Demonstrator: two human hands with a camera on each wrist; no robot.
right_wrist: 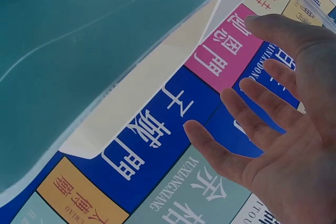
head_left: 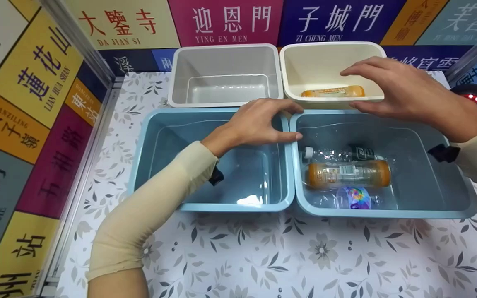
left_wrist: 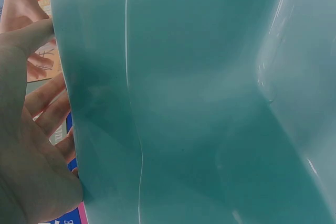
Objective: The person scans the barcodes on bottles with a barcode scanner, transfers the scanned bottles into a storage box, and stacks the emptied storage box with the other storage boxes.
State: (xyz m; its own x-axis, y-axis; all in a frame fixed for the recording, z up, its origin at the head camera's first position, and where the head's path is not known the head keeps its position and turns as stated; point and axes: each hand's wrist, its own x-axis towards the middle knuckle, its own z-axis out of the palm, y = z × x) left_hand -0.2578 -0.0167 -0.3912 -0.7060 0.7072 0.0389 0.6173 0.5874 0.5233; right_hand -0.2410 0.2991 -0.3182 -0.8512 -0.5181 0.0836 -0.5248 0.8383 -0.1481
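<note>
My left hand (head_left: 257, 124) is over the inner rims of two blue bins, its fingers loosely bent and holding nothing. Above the front right corner of the cream bin (head_left: 317, 62) hovers my right hand (head_left: 408, 91), thumb and fingers spread with nothing between them. Inside that bin lies an orange bottle (head_left: 333, 91) on its side. The right blue bin (head_left: 429, 182) has a clear bottle with a dark label (head_left: 338, 154), a larger orange-and-clear bottle (head_left: 348, 174) and a clear bottle with a multicoloured label (head_left: 357, 198), all lying down. The left blue bin (head_left: 205, 174) shows a bare floor.
A grey bin (head_left: 222, 66) stands behind the left blue bin, beside the cream one. The bins sit close together on a floral-patterned tabletop (head_left: 238, 252). Panels with Chinese characters (head_left: 230, 20) rise at the back and left. A dark device with red lights (head_left: 472, 97) is at the right.
</note>
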